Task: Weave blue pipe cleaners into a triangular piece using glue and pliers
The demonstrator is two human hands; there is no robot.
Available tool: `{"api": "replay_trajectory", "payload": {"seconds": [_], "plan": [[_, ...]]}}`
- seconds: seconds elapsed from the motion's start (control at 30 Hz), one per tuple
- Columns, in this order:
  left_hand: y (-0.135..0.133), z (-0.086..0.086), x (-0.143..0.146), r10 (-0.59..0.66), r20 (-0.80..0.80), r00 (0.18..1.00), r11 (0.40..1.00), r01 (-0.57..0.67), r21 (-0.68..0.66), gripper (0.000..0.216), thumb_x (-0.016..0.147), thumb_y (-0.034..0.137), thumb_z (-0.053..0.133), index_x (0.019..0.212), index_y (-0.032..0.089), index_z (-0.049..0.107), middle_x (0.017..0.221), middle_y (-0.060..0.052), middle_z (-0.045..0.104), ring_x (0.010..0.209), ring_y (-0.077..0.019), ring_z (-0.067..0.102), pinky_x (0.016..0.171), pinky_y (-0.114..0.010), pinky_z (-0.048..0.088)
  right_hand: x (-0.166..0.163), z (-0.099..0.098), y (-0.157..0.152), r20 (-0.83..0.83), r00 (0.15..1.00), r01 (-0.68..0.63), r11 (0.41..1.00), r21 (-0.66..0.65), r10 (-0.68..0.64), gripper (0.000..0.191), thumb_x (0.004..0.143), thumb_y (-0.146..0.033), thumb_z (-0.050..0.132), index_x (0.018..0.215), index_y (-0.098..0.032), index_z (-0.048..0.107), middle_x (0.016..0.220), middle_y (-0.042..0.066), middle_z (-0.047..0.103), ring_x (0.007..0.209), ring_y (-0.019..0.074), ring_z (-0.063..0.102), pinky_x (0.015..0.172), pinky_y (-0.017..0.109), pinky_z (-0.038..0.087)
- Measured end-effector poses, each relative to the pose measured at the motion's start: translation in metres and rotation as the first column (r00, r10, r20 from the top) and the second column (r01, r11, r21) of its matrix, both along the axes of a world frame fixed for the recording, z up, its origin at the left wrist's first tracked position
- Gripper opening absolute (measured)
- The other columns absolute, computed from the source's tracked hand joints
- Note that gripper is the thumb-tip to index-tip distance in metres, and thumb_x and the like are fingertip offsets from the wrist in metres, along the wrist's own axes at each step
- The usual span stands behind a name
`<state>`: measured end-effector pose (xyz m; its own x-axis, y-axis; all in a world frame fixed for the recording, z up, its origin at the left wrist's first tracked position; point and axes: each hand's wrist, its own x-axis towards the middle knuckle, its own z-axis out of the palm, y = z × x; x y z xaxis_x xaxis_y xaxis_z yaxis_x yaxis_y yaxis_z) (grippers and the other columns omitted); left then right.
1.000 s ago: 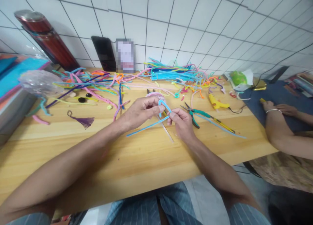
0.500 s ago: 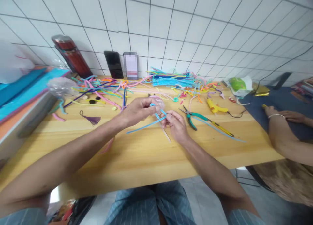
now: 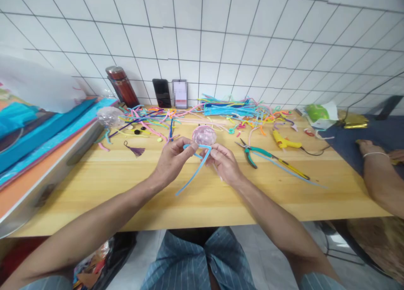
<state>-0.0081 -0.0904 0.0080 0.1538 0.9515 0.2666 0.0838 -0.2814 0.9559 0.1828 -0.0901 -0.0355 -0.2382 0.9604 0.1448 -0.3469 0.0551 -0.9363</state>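
Between my two hands is a blue pipe cleaner [image 3: 196,175], bent sharply near the right fingers, with one long end hanging down toward me. My left hand [image 3: 172,160] pinches its looped left part between thumb and fingers. My right hand [image 3: 224,161] pinches it close to the bend; a thin pale strip pokes out below these fingers, and what it is I cannot tell. Just beyond my fingertips rests a clear pinkish faceted bowl-like piece [image 3: 204,135]. To the right lie teal-handled pliers [image 3: 251,152].
A heap of coloured pipe cleaners [image 3: 230,107] lies along the wall. A yellow glue gun [image 3: 285,141], a yellow slim tool [image 3: 292,168] and a purple tassel [image 3: 135,150] are on the table. A thermos [image 3: 123,88] and two phones stand behind. A co-worker's arm [image 3: 378,168] is at right.
My left hand has moved back from the pinkish piece, uncovering it. The pipe cleaner's long end has swung down toward me. The head view has shifted slightly.
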Motion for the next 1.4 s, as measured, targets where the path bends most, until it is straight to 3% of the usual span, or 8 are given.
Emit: {"api": "replay_trajectory", "payload": {"seconds": [0.2,0.33,0.47,0.6,0.9,1.07,1.23,1.4], "plan": [[0.001,-0.017,-0.002,0.004,-0.122,0.993,0.992,0.011,0.129,0.022,0.096,0.040,0.068,0.093,0.019,0.074,0.084,-0.002,0.073,0.075,-0.0136,0.060,0.073,-0.028,0.049,0.000,-0.003,0.000,0.097,0.995,0.036,0.999,0.028,-0.039,0.034,0.083,-0.054,0.082,0.088,-0.022,0.071,0.074,0.000,0.072,0.066,0.0142,0.066,0.068,0.029,0.055],[0.007,-0.019,0.002,0.027,-0.217,0.976,0.953,0.040,0.299,0.012,0.094,0.030,0.069,0.093,0.019,0.073,0.077,0.001,0.070,0.070,-0.0109,0.059,0.070,-0.025,0.048,0.003,-0.002,0.000,0.215,0.968,0.109,0.989,0.098,-0.128,0.031,0.085,-0.046,0.080,0.103,-0.023,0.070,0.066,-0.006,0.064,0.058,0.0119,0.059,0.062,0.026,0.049],[0.015,-0.028,0.004,0.035,-0.264,0.964,0.900,0.084,0.427,0.007,0.093,0.023,0.070,0.097,0.019,0.074,0.075,0.001,0.070,0.067,-0.0102,0.059,0.065,-0.023,0.047,0.003,-0.003,-0.005,0.361,0.901,0.170,0.962,0.213,-0.240,0.029,0.090,-0.039,0.073,0.113,-0.023,0.070,0.063,-0.008,0.057,0.056,0.0104,0.052,0.057,0.024,0.042],[0.020,-0.036,-0.001,0.074,-0.298,0.952,0.845,0.099,0.525,0.007,0.093,0.016,0.067,0.096,0.018,0.073,0.080,-0.001,0.074,0.072,-0.0110,0.065,0.068,-0.023,0.050,0.001,-0.001,-0.010,0.485,0.812,0.173,0.927,0.332,-0.325,0.023,0.091,-0.033,0.071,0.111,-0.022,0.074,0.061,-0.008,0.056,0.055,0.0096,0.049,0.057,0.024,0.041],[0.028,-0.045,-0.009,0.193,-0.432,0.881,0.771,0.137,0.622,0.005,0.093,0.018,0.066,0.094,0.019,0.071,0.086,-0.004,0.077,0.080,-0.0151,0.071,0.076,-0.029,0.051,0.002,-0.001,-0.012,0.579,0.719,0.158,0.902,0.401,-0.384,0.022,0.092,-0.029,0.071,0.111,-0.024,0.082,0.072,-0.001,0.076,0.062,0.0142,0.066,0.066,0.028,0.053],[0.032,-0.045,-0.013,0.125,-0.521,0.844,0.800,0.224,0.556,0.009,0.094,0.019,0.062,0.091,0.020,0.070,0.083,-0.003,0.075,0.079,-0.0157,0.069,0.074,-0.029,0.048,0.004,0.002,-0.009,0.620,0.689,0.142,0.909,0.392,-0.375,0.020,0.091,-0.027,0.068,0.101,-0.024,0.085,0.067,-0.002,0.073,0.059,0.0134,0.063,0.062,0.027,0.052],[0.035,-0.038,-0.019,0.105,-0.637,0.764,0.778,0.336,0.532,0.014,0.095,0.015,0.059,0.090,0.020,0.071,0.082,-0.002,0.073,0.078,-0.0165,0.067,0.075,-0.030,0.043,0.007,0.005,-0.007,0.648,0.669,0.105,0.909,0.402,-0.364,0.019,0.088,-0.023,0.067,0.093,-0.023,0.085,0.061,-0.004,0.064,0.056,0.0112,0.056,0.059,0.025,0.047],[0.035,-0.037,-0.018,0.118,-0.636,0.763,0.805,0.301,0.511,0.012,0.092,0.014,0.060,0.087,0.020,0.070,0.079,-0.002,0.072,0.077,-0.0163,0.067,0.075,-0.030,0.044,0.005,0.002,-0.007,0.647,0.683,0.113,0.925,0.363,-0.338,0.020,0.089,-0.024,0.067,0.096,-0.023,0.085,0.065,-0.002,0.070,0.059,0.0127,0.061,0.062,0.027,0.050]]}}
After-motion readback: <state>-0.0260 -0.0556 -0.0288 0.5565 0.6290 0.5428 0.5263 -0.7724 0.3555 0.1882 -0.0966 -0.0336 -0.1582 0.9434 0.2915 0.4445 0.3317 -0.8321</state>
